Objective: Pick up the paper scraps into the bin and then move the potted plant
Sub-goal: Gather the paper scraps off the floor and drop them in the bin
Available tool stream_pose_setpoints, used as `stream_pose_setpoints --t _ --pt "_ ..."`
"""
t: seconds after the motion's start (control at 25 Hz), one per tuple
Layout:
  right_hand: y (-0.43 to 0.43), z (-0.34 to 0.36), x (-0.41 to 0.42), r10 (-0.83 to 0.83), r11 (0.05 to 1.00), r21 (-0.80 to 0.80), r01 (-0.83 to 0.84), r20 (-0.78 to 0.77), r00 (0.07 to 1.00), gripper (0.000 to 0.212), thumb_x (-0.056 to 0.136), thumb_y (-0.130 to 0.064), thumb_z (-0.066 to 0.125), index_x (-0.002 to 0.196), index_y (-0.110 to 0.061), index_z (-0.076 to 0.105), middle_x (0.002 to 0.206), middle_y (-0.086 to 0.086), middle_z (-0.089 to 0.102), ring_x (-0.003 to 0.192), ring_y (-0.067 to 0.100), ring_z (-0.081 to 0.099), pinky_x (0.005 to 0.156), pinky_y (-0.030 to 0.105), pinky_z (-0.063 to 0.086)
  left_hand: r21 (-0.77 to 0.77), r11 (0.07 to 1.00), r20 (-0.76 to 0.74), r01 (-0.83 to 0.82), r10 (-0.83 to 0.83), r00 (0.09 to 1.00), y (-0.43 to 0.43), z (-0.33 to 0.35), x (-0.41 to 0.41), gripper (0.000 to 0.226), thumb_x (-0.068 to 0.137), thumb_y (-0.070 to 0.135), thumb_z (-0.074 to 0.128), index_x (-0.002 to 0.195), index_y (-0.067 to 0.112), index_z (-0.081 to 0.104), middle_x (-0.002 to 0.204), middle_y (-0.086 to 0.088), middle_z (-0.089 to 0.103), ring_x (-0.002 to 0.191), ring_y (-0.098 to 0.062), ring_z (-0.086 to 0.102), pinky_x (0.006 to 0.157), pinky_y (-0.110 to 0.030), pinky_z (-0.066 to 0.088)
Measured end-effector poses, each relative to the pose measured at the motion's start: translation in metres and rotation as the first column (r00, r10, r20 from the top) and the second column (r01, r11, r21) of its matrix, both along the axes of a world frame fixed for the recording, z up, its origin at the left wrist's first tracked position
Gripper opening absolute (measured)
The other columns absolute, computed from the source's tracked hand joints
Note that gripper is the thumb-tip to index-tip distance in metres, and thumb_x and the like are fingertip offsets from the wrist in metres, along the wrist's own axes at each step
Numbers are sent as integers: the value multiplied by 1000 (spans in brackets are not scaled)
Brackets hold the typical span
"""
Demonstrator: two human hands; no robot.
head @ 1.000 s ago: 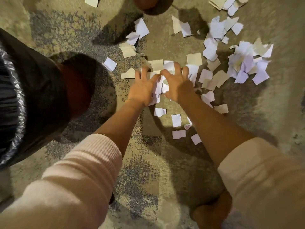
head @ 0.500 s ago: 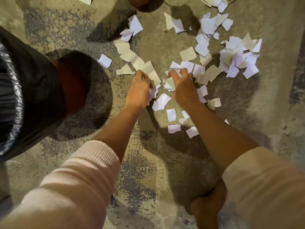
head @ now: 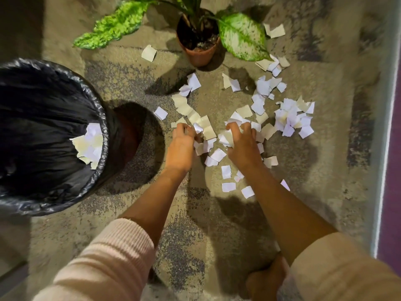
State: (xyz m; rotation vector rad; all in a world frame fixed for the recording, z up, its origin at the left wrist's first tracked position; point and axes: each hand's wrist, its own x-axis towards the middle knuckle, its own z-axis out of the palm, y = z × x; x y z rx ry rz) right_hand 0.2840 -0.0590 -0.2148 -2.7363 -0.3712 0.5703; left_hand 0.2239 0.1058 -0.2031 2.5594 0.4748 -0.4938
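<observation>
Right now your left hand (head: 181, 146) is curled around a few torn white and cream paper scraps (head: 288, 119), and your right hand (head: 244, 146) is bunched on a crumpled clump of them. The rest lie scattered on the mottled beige carpet (head: 325, 170), between you and the terracotta potted plant with broad variegated leaves (head: 198, 38). The scraps look feather-light, limp and slippery, so rake them into a heap and cup from below instead of pinching. The round bin lined with a black plastic bag (head: 43, 135) stands to your left, some scraps already inside. The pot likely weighs more; grip its rim, not the leaves.
</observation>
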Motion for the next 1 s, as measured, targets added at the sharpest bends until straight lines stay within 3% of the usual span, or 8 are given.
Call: stream_pose_setpoints --t 0.32,0.52,0.76,1.0 --pt "62 87 -3 33 996 82 -43 120 992 64 64 14 64 118 -18 52 111 17 50 91 31 51 66 39 53 -37 998 103 -46 49 993 48 89 -12 41 75 -1 69 112 11 55 126 -9 39 111 -28 45 79 -43 51" --pt "116 143 -12 96 987 122 -103 61 994 58 74 7 62 123 -20 46 120 13 43 110 30 44 81 39 51 -59 991 174 -117 125 977 88 140 -23 42 73 -4 64 110 12 56 125 -6 39 112 -26 46 82 -40 50" --pt "185 202 -27 207 975 77 -209 26 978 58 78 2 61 127 -21 41 127 10 37 121 31 38 84 42 50 -113 972 255 -206 229 939 137 195 -45 39 73 -11 57 106 8 60 123 -10 42 113 -29 49 80 -45 50" --pt "257 221 -52 345 936 55 -346 34 938 56 78 0 63 124 -24 40 124 9 37 116 32 39 78 42 47 -50 932 199 -360 363 910 195 205 -85 34 82 1 62 113 12 59 126 -7 40 117 -26 46 79 -44 51"
